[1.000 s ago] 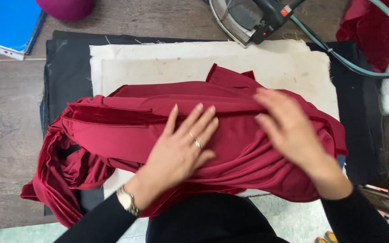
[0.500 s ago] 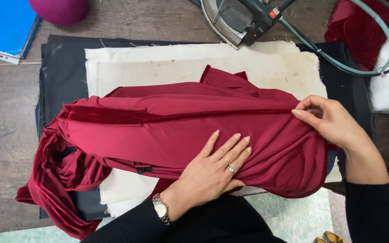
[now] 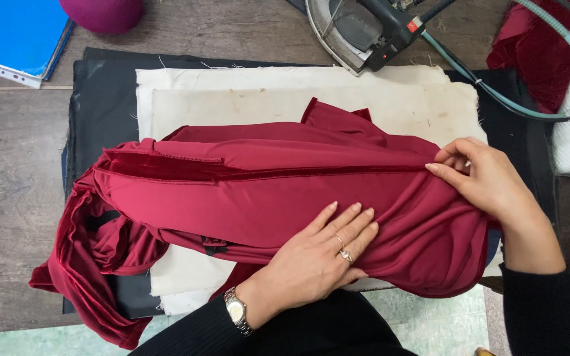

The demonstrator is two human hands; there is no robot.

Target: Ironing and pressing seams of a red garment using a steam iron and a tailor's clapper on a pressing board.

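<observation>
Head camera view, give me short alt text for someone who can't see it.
Two hands work a dark red garment on a cream pressing cloth: the left hand lies flat on it, the right hand pinches its edge. An iron with a green hose sits beyond the cloth, and a blue folder lies at far left.

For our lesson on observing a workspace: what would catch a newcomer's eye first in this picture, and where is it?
The dark red garment stands out first, spread across the pale cloth mid-table, one end bunched at the table's left edge. The left hand lies flat on it near the front, while the right hand pinches its fold at the right. Behind them an iron sits at the far edge, with a blue folder in the far left corner.
</observation>
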